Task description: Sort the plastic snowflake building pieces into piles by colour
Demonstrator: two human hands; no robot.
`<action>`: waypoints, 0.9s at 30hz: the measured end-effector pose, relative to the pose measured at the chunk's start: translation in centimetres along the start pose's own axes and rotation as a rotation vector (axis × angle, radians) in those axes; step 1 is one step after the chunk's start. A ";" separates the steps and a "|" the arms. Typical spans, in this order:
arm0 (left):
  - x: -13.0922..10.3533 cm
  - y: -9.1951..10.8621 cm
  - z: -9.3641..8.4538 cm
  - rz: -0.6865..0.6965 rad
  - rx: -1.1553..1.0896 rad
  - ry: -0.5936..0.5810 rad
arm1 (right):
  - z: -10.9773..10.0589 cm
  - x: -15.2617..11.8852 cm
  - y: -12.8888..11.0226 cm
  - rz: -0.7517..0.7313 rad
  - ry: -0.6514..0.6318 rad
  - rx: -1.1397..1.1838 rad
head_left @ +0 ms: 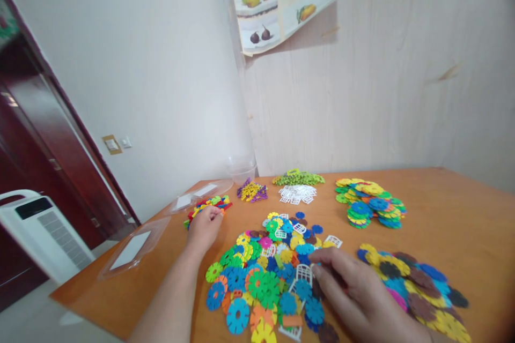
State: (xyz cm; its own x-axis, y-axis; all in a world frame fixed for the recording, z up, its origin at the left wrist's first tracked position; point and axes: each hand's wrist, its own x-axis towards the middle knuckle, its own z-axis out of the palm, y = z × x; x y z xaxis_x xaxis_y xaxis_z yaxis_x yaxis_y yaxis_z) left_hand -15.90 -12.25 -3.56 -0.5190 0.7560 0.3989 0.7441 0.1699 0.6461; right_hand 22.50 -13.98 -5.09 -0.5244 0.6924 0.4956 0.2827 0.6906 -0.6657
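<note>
My left hand reaches to the small pile of red, yellow, green and blue plastic pieces at the left. Its fingers are pinched together; a bit of orange shows at the fingertips, too small to make out. My right hand is over the right side of the large mixed heap of notched plastic discs. Thumb and forefinger close on the edge of a white window-shaped piece. More white window pieces lie scattered among the discs.
Sorted piles include flower discs, brown, yellow and blue discs, white pieces, green pieces and purple-yellow pieces. A clear tub and clear lids with white labels sit on the wooden table.
</note>
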 end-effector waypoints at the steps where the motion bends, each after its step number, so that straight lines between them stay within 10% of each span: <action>1: -0.6 1.3 0.2 0.041 -0.044 -0.018 | 0.2 0.0 0.4 0.028 0.006 0.019; 7: -5.2 8.1 0.6 0.255 -0.220 -0.290 | 0.6 0.1 0.8 0.115 0.021 0.080; 13: -7.5 10.8 0.5 0.499 -0.059 -0.615 | 0.8 0.4 0.8 0.089 -0.002 0.102; 27: -8.5 11.0 1.8 0.655 0.111 -0.601 | 1.0 0.4 1.1 0.087 -0.014 0.081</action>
State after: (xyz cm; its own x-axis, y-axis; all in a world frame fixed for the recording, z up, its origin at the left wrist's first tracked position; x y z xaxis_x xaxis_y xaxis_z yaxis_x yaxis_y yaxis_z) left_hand -2.56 -15.70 -1.03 0.3092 0.9208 0.2377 0.8661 -0.3759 0.3295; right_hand 21.81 -13.18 -6.16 -0.5117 0.7457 0.4268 0.2621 0.6086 -0.7490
